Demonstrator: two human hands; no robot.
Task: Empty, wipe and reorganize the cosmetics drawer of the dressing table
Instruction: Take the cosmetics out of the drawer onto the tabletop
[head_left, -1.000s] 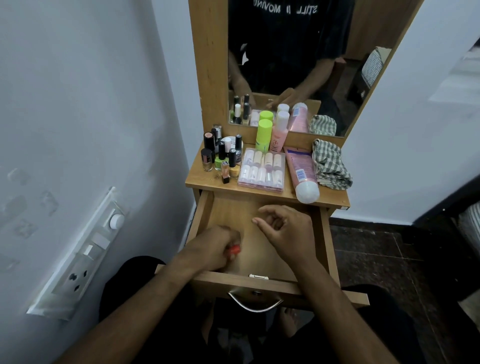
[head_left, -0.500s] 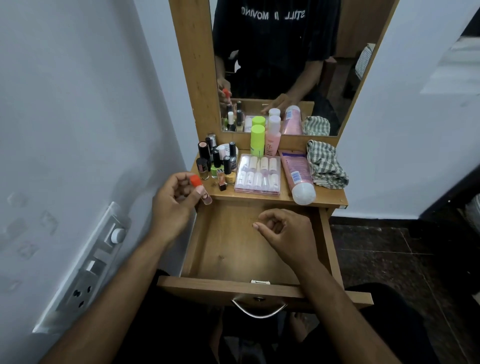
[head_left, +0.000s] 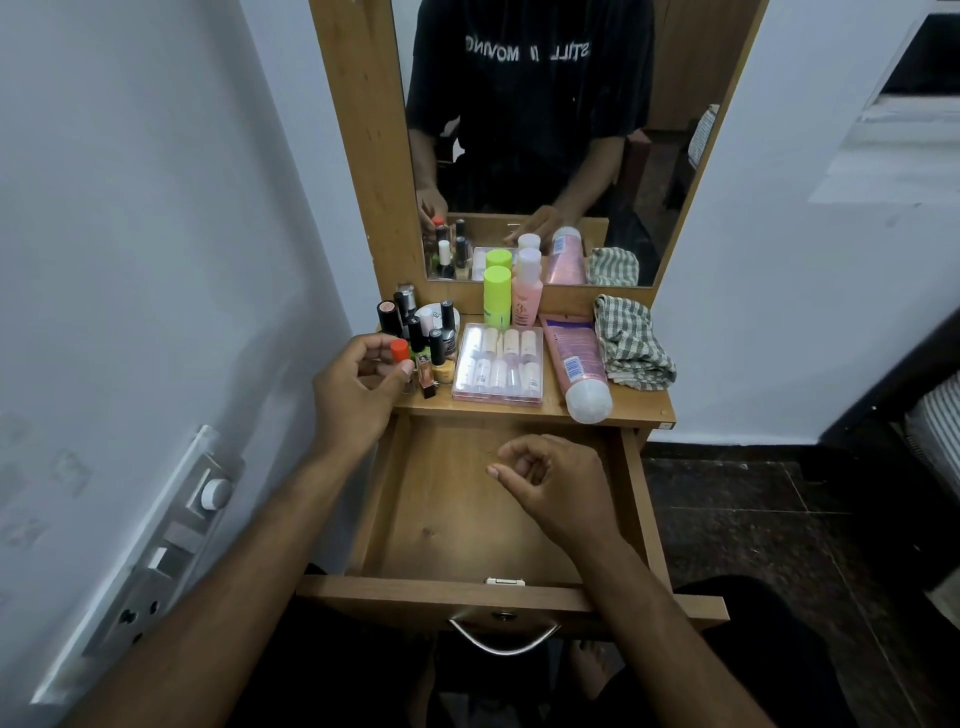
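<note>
the wooden bench (head_left: 524, 408) stood against a white wall, its mirror (head_left: 540, 156) rising behind the top and reflecting a person in a dark shirt. below the top, the drawer (head_left: 431, 519) was pulled fully out toward the viewer, bare wood floor showing, metal handle (head_left: 504, 642) on its front. the right hand (head_left: 558, 486) hung over the drawer's right half, fingers loosely curled, its grip holding nothing. the left hand (head_left: 358, 384) was at the bench's front left corner, its grip pinching a small bottle with an orange-red cap (head_left: 399, 351) between thumb and fingertips, right beside the cluster of nail polish bottles (head_left: 431, 345) standing at the left end of the top; whether its base touched the wood could not be told. on the right end lay a folded checked cloth (head_left: 631, 340). beside it a pink tube (head_left: 576, 358) lay on its side, white cap at the front edge. in the middle lay a clear flat case of small vials (head_left: 498, 364). behind the case, against the mirror frame, stood a lime-green bottle (head_left: 496, 296) and a pink bottle with a white cap (head_left: 527, 293), side by side.
</note>
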